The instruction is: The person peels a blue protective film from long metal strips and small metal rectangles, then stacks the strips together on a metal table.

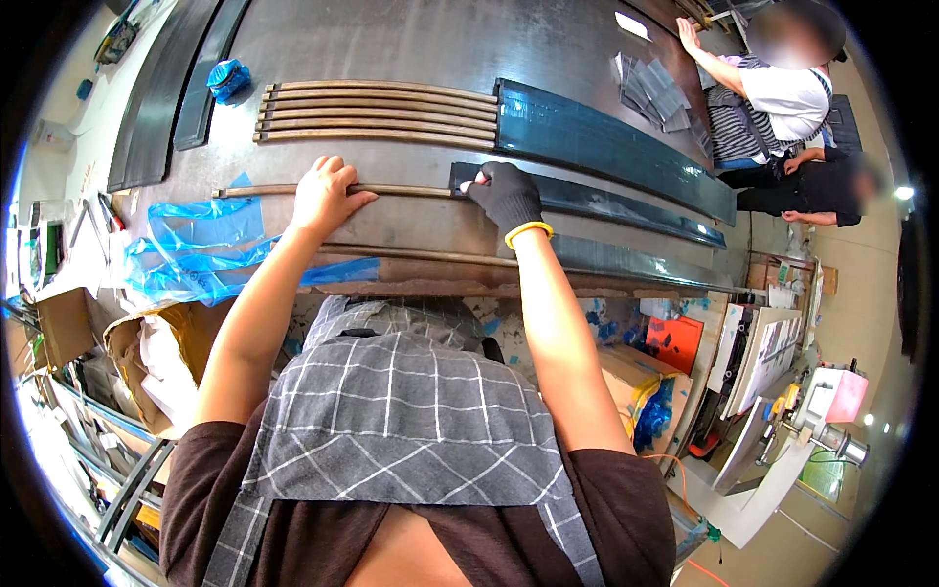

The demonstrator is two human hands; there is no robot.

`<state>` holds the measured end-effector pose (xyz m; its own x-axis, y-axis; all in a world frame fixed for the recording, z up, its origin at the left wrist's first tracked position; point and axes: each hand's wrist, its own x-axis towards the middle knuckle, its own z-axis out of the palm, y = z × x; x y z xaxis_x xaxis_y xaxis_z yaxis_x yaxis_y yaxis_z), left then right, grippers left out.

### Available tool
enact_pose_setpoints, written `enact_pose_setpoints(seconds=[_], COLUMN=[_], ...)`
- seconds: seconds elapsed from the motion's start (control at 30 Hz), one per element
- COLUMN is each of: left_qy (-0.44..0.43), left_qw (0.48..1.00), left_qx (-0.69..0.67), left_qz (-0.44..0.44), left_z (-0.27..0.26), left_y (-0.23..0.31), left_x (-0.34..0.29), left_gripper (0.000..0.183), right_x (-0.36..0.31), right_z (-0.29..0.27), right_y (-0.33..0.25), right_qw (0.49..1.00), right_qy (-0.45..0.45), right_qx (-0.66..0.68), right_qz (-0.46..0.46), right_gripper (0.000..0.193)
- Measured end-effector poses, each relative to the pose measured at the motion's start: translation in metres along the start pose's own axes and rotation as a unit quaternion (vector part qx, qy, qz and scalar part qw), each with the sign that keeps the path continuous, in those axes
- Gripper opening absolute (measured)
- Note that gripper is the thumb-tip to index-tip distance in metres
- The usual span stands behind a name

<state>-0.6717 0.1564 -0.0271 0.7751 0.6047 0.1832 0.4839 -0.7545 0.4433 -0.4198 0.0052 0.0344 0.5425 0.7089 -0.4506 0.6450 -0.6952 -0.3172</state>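
My bare left hand is closed over a thin bronze-coloured metal bar that lies crosswise on the table. My right hand, in a black glove with the thumb tip bare and a yellow band at the wrist, is closed at the left end of a long dark blue glossy strip. The bar meets this strip there; what the fingers pinch is partly hidden. Beyond my hands lie several parallel bronze bars, their right ends at a wider dark blue glossy panel. Another bar lies along the near edge.
Crumpled blue film lies at the table's left, a blue roll farther back. Dark flat strips lie far left, small grey plates far right. Two people are at the right. Cardboard boxes stand below the table edge.
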Motion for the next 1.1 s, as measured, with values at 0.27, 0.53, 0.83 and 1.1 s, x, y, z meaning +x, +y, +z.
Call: enact_pose_setpoints(seconds=[0.27,0.53,0.83,1.1], left_qy=[-0.004,-0.003,0.035,-0.029], left_qw=[1.0,1.0,0.997,0.992], left_qx=[0.006,-0.012,-0.025,0.03], left_qz=[-0.016,0.006,0.057,0.123], left_z=[-0.004,-0.007,-0.002,-0.002], left_y=[-0.001,0.017,0.013,0.018], left_x=[-0.004,0.007,-0.013,-0.019], left_gripper=[0.035,0.034,0.021,0.028], right_x=[-0.005,-0.001,-0.202,-0.502], right_z=[0.016,0.067,-0.099,-0.102], right_y=[0.011,0.022,0.246,0.316], right_qw=[0.992,0.926,0.696,0.453], right_qy=[0.123,0.324,0.647,0.823], right_qx=[0.01,0.055,0.306,0.052], right_qz=[-0.002,-0.183,0.058,0.338], right_gripper=[0.022,0.013,0.017,0.023])
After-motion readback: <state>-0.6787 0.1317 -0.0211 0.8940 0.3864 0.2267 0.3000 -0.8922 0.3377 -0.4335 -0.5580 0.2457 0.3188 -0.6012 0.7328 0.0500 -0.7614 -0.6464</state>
